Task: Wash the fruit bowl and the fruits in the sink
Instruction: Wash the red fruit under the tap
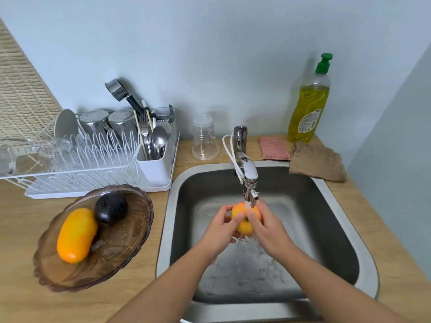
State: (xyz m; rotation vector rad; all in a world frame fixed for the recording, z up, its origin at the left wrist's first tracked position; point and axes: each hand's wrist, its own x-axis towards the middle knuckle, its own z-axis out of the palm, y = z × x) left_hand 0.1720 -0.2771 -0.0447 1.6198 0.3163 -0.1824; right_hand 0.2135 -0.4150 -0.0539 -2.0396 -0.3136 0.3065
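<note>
Over the steel sink point(335, 206), my left hand point(220, 229) and my right hand point(268, 227) both grip a yellow-orange fruit point(245, 226). It sits directly under the tap point(249, 180), and water runs over it into the basin. A brown glass fruit bowl point(116, 259) stands on the wooden counter to the left of the sink. Inside it lie an orange mango point(75, 235) and a dark purple fruit point(111, 209), side by side.
A white dish rack point(93, 164) with cups, a plate and cutlery fills the back left. A clear plastic cup point(205, 138) stands upside down behind the sink. Behind the sink on the right are a pink sponge cloth point(274, 149), a brown rag point(318, 162) and a dish soap bottle point(310, 101).
</note>
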